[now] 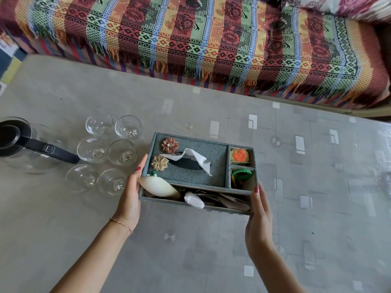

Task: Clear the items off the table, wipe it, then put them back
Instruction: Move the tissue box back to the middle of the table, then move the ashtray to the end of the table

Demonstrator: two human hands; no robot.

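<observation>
A grey fabric tissue box organiser point(211, 159) sits in the middle of the grey table point(190, 256). A white tissue sticks out of its slot, and its side compartments hold small items. My left hand point(130, 193) grips its left end with the thumb on the rim. My right hand point(259, 216) grips its front right corner, thumb on top. The fingers of both hands are hidden behind the box walls. Left of the box stand several clear drinking glasses point(93, 150) and a glass jug point(21, 144) with a black lid and handle.
A sofa with a striped, fringed woven cover point(211, 39) runs along the far edge of the table. A patterned cushion point(349, 7) lies at its right end. The jug's handle points towards the glasses.
</observation>
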